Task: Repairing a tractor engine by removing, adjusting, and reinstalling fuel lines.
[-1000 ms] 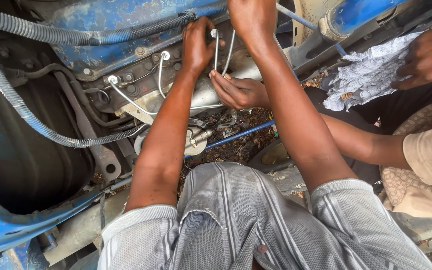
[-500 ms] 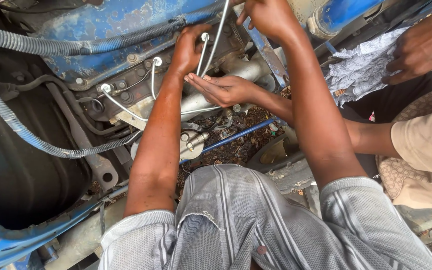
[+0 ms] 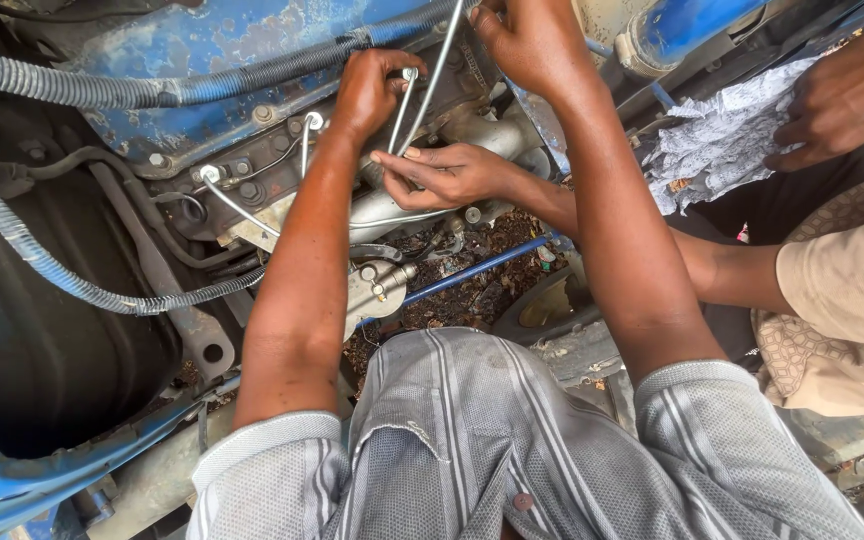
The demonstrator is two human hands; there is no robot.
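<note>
I lean over a blue engine [image 3: 202, 50]. My left hand [image 3: 367, 95] grips the lower end of a thin metal pipe [image 3: 422, 100] where its nut meets the engine. My right hand [image 3: 532, 40] holds the same pipe higher up, near the top edge. A co-worker's hand [image 3: 447, 175] reaches in from the right, fingertips touching the pipe just below my left hand. Two more thin curved pipes [image 3: 237, 205] with end nuts run across the engine to the left.
A corrugated grey hose [image 3: 52, 270] loops across the left side. A blue rod [image 3: 472, 275] runs below the engine over dirt and debris. The co-worker's other hand [image 3: 842, 95] rests on crumpled paper [image 3: 722, 135] at upper right. A dark cavity lies lower left.
My hands and the pipe have shifted slightly in view as my head moved. The co-worker's hand has turned from palm-up to fingertips pinching at the pipe.
</note>
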